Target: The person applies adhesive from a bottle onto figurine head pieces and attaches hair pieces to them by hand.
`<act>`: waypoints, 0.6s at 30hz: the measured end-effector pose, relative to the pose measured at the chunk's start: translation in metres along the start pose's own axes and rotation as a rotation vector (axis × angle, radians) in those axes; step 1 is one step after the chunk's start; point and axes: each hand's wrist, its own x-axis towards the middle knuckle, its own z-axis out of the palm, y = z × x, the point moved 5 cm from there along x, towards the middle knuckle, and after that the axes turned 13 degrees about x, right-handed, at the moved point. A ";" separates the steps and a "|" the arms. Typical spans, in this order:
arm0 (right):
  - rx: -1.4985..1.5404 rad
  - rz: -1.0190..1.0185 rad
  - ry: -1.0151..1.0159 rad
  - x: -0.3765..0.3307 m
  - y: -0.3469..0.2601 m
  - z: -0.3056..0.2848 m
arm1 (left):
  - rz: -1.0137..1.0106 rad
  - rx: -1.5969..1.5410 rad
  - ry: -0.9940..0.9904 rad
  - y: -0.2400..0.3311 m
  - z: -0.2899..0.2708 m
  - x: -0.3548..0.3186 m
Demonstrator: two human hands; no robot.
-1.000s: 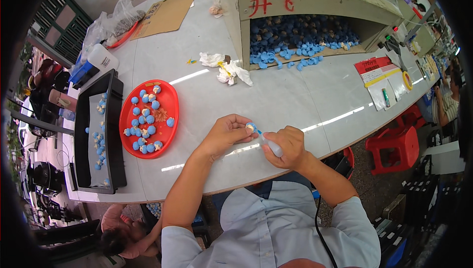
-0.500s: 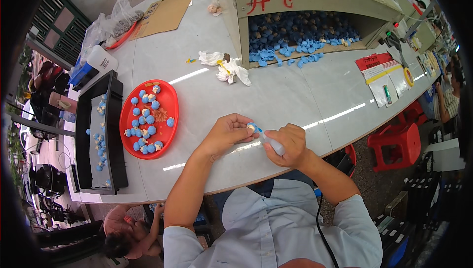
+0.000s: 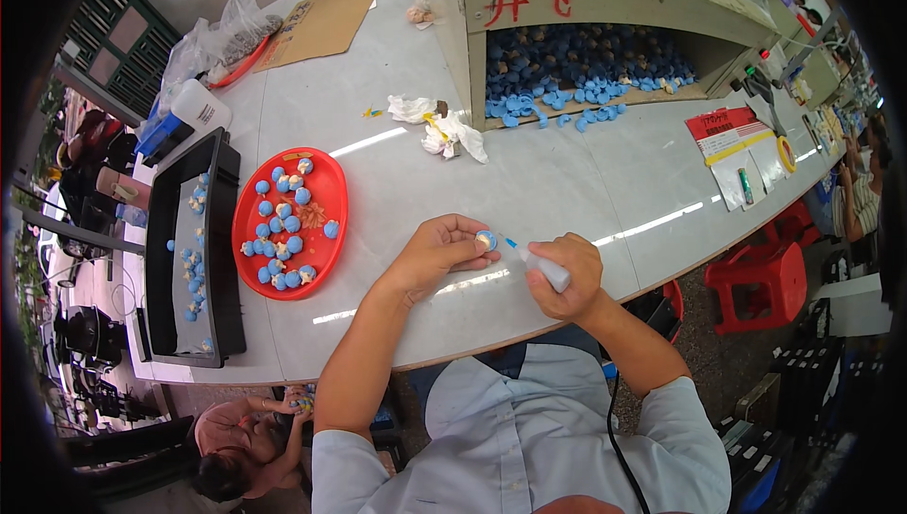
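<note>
Near the front edge of the white table (image 3: 567,174), the left hand (image 3: 436,251) pinches a small blue cap (image 3: 486,240) at its fingertips, open face turned toward the right hand (image 3: 567,276). The right hand is clenched round a white pen-like applicator (image 3: 543,266), whose long axis slants up-left, its blue tip just beside the cap, possibly touching; the view is too small to be sure. The cap lies directly left of the tip. A red tray (image 3: 331,197) of blue caps sits well apart, toward the left edge.
</note>
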 end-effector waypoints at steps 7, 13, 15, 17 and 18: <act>0.266 0.454 0.193 -0.011 0.020 -0.021 | -0.040 -0.102 -0.011 0.001 -0.004 0.002; 0.309 0.681 0.305 -0.027 0.055 -0.073 | -0.019 -0.080 0.000 0.000 -0.005 0.000; 0.113 0.734 0.368 -0.036 0.074 -0.107 | -0.015 -0.087 0.013 -0.002 -0.007 -0.002; -0.030 0.778 0.385 -0.043 0.091 -0.146 | -0.007 -0.091 0.012 0.000 -0.005 -0.001; -0.101 0.753 0.436 -0.045 0.097 -0.166 | -0.016 -0.118 0.022 0.000 -0.005 0.001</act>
